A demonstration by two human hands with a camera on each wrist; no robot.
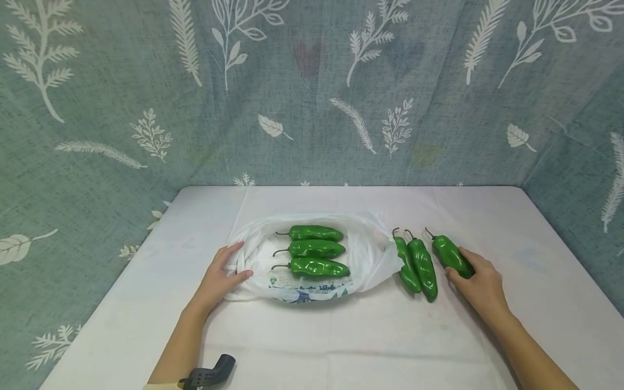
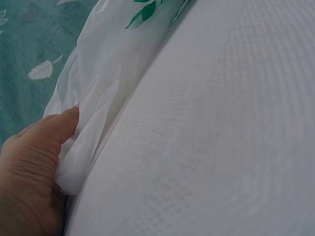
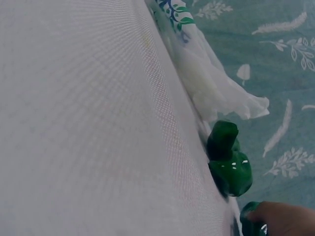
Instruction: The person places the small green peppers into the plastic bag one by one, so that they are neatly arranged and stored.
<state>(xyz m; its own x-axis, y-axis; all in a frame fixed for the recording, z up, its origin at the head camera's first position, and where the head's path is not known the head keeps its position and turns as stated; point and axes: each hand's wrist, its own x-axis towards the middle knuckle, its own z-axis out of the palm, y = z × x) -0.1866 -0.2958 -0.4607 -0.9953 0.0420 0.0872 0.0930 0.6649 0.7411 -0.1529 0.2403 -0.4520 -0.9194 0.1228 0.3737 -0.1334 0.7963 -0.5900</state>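
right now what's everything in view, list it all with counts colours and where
peppers in the bag: 3, green, lying side by side on the opened bag
peppers on the table: 3, green, right of the bag; the rightmost under the right hand's fingers
plastic bag: 1, white with green and blue print, table centre
table: 1, white cloth top
backdrop: 1, teal with white leaf print, behind and at both sides
left hand: grips the bag's bunched left edge
right hand: on the rightmost pepper
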